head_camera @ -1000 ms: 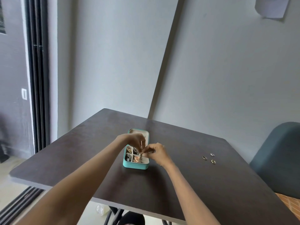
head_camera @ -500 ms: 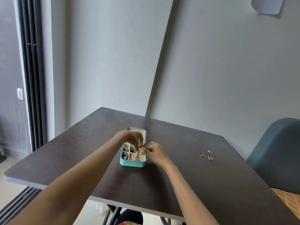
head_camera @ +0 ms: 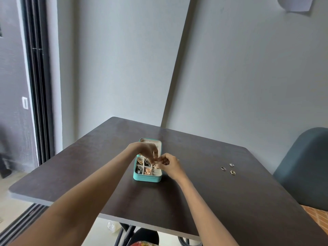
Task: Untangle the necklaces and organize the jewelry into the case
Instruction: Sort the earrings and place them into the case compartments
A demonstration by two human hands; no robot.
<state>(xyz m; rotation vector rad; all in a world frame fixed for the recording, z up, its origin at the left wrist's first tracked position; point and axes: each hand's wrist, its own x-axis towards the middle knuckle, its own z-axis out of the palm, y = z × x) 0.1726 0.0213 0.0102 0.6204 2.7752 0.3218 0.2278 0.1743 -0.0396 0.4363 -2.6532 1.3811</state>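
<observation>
Hands [head_camera: 156, 159] unchanged: still pinching gold piece [head_camera: 155, 163] over case [head_camera: 142, 177].

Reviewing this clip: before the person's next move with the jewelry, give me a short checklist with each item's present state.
1. Teal jewelry case open, lid back: ok.
2. Case flat on the dark table, well away from its edges: ok.
3. Left hand and right hand both over the case, fingertips meeting on a small gold piece: ok.
4. What kind of piece it is, and whether it is tangled: cannot tell, too small.
5. Near compartments already hold gold and dark pieces; room for more: cannot tell.
6. All jewelry in the case: not ok, three rings lie loose on the table to the right.
</observation>
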